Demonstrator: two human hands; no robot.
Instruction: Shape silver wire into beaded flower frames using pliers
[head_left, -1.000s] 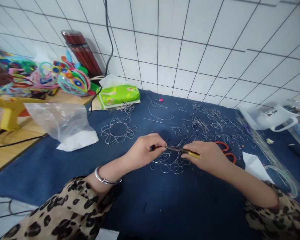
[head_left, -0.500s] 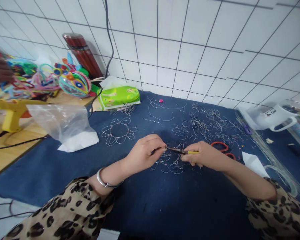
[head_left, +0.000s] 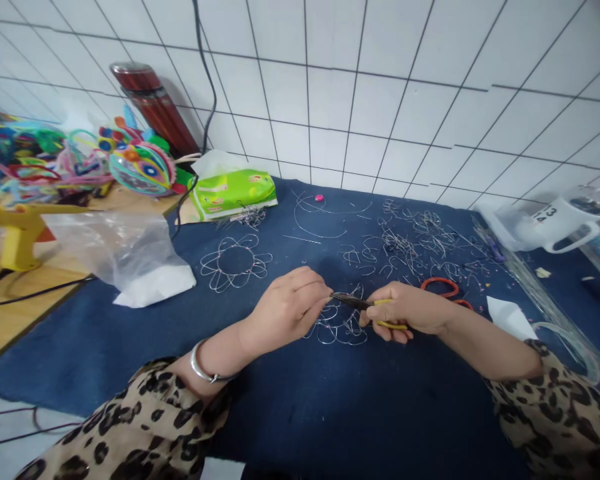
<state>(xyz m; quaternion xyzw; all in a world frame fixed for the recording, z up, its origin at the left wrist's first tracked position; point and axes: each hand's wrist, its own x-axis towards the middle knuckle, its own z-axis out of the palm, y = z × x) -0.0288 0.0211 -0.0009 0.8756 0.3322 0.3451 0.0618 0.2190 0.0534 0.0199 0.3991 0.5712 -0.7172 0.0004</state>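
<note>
The left hand (head_left: pixel 293 307) has, far out to its left, a yellow glue gun (head_left: pixel 10 230) on the bare wood of the worktop (head_left: pixel 25 313). Nearer to the hand on that side, a clear plastic bag (head_left: pixel 125 250) lies on the edge of the blue cloth (head_left: pixel 355 400). Beyond the bag, by the tiled wall, sit a heap of bright ornaments (head_left: pixel 135 163) and a red flask (head_left: pixel 153 107). Just beyond the left hand lies a finished wire blossom (head_left: pixel 235 260), with a green tissue pack (head_left: pixel 233 193) behind it. The left hand itself is curled, thumb and fingertips pressed together on a strand of the wire flower (head_left: pixel 337 327), which rests on the cloth between the two hands. The tip of the pliers (head_left: pixel 350 301) meets that pinch. The right hand (head_left: pixel 405 310) is closed around the yellow handles of the pliers. Beyond the right hand, loose wire pieces (head_left: pixel 410 243) are scattered. Red scissors (head_left: pixel 443 288) lie just behind its wrist, a white paper scrap (head_left: pixel 507 319) is to its right, and a white cup (head_left: pixel 555 227) stands farther right.
</note>
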